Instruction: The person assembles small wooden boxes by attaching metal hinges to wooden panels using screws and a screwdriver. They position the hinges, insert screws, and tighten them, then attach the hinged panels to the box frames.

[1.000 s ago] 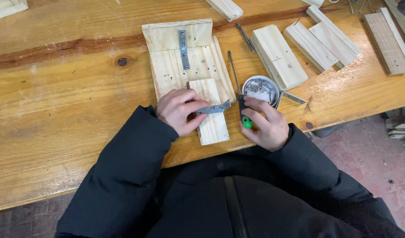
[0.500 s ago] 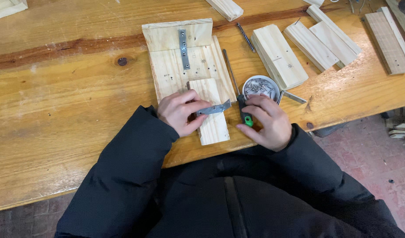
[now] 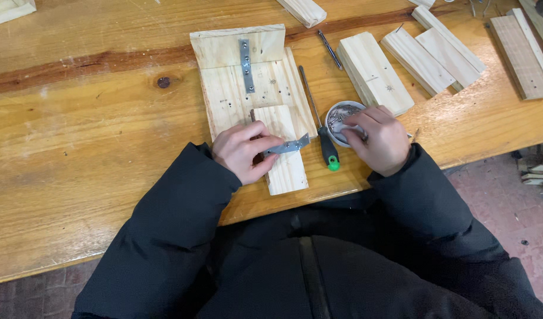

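Note:
My left hand [image 3: 246,151] pinches a flat perforated metal bracket [image 3: 290,145] and presses it across a small pale wood block [image 3: 284,151]. That block lies against a larger pine board assembly [image 3: 248,88] that carries a second metal strip [image 3: 245,58] screwed on near its far end. My right hand [image 3: 378,137] reaches into a round metal tin [image 3: 337,116] of small screws; what its fingertips hold I cannot tell. A screwdriver with a black and green handle [image 3: 323,136] lies on the table between my hands.
The work sits near the front edge of a long wooden table [image 3: 94,136]. Several loose pine blocks [image 3: 375,72] lie at the back right, and a second screwdriver [image 3: 330,49] lies beside them. Another block [image 3: 8,9] lies at the far left corner.
My right hand let go of the green-handled screwdriver, which now lies on the table, and moved right into the screw tin. My left hand stays on the bracket.

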